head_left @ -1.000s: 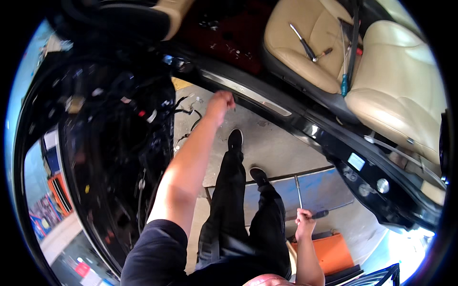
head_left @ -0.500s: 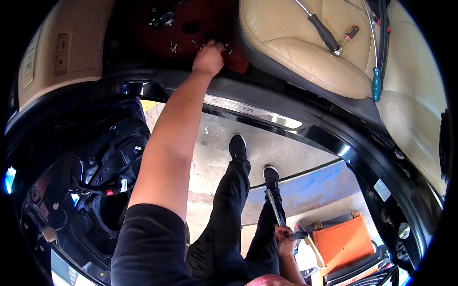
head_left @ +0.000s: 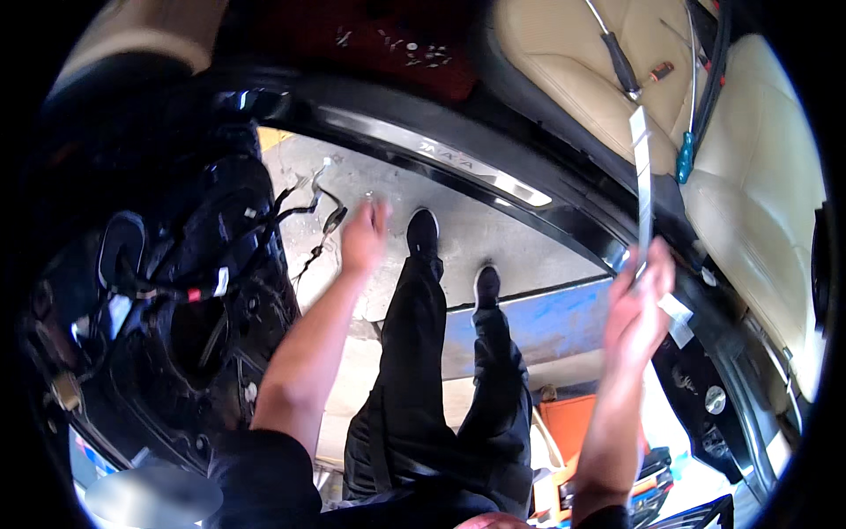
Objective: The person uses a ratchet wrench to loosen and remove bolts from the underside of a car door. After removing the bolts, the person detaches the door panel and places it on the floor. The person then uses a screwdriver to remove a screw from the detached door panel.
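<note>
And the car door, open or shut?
Open: the door stands out from the sill, with floor and shoes visible between.

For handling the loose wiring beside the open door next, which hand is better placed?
Probably the left hand: it is nearer the loose wiring, while the right hand, farther away, grips a long metal tool.

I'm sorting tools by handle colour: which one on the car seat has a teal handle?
The teal-handled tool beside the backrest; the black-handled tool and short orange-handled tool lie left of it.
</note>
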A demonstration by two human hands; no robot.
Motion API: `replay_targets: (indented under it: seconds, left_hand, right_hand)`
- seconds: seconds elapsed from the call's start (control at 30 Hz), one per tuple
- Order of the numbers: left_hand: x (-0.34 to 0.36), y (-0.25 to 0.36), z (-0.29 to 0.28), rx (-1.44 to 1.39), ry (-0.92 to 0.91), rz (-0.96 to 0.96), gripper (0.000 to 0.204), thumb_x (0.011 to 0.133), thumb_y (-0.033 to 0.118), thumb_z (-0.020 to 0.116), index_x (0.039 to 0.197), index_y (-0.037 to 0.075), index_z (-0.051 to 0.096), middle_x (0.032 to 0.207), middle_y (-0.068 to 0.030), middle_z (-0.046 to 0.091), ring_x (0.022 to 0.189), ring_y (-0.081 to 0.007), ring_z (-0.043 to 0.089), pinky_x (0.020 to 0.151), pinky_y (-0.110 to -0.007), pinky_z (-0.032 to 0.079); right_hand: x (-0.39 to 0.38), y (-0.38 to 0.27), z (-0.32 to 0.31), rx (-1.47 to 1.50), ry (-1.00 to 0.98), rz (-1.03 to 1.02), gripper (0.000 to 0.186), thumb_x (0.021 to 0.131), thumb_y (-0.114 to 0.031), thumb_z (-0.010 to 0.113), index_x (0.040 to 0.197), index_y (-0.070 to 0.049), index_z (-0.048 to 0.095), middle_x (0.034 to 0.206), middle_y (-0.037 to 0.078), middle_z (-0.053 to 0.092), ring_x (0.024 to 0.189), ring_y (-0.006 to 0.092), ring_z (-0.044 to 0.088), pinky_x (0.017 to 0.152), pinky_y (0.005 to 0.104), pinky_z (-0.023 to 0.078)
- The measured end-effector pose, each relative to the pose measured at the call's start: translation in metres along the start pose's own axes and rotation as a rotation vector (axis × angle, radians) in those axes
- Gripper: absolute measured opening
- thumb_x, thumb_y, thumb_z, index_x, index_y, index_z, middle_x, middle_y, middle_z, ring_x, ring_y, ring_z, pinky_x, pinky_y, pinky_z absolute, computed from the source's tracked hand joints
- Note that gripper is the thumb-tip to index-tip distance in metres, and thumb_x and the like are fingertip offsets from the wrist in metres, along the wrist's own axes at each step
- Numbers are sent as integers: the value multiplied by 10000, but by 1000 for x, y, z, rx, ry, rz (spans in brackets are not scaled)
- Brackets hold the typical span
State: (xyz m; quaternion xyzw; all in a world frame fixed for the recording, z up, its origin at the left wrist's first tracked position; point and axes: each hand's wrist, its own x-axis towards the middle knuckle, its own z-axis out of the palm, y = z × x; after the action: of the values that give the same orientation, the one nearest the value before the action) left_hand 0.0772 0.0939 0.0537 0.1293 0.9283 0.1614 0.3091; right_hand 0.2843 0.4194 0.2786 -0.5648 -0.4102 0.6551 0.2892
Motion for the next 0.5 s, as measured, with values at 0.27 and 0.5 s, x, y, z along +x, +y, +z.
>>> replay_targets:
  seconds: [0.27,0.5]
  left_hand:
    - [-420,-225,58,156,-657,-280,324,987,244,539,1225,52,644,1137,-239,727,1080,-425,698,959,-516,555]
    - [-590,-159,52,-444,-149,-862,312,1020,320,575,1115,72,737,1271,-211,683,1166,-404,655,1015,-477,534]
  right_hand:
    - [195,-30,26,420,-467,491,400,1109,-245,544,1381,48,529,1292,201,677,1003,240,679,745,306,528]
    - [29,-23,25,-105,-402,288,378,1014,-350,684,1217,-36,624,1139,117,698,979,225,670,755,300,549]
